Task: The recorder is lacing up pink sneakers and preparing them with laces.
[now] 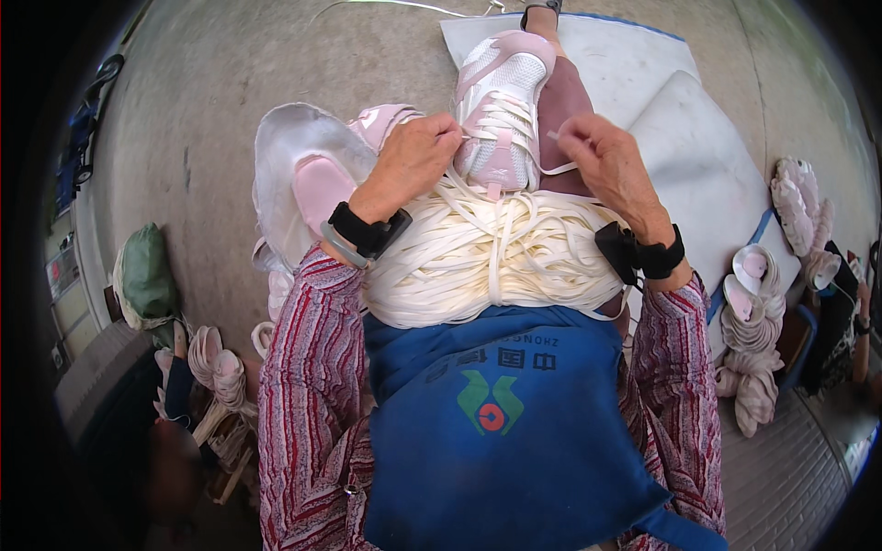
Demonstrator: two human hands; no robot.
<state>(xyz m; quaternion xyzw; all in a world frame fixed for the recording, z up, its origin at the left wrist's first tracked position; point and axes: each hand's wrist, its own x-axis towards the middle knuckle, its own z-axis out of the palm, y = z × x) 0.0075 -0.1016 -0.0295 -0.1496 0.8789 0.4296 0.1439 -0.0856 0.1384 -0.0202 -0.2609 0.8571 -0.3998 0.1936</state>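
A white and pink sneaker [506,87] rests on my lap, its toe away from me and a cream shoelace [507,112] crossing its front in several rows. At the shoe's left edge, my left hand [411,158] is closed in a pinch on the lace. My right hand [611,163], just right of the shoe, pinches the lace's other end; its pale tip sticks out from the fingers, and a slack length curves back to the shoe. Below the shoe, a thick bundle of cream laces [441,253], tied round its middle, covers my lap above a blue apron [514,459].
Beside my left wrist, a silvery-white liner [285,138] holds a pink insole-like piece [322,188]; another pink shoe [381,119] lies behind. A white sheet [694,138] covers floor at right. Strung shoe parts [749,303] hang right; a green sack [147,271] stands left.
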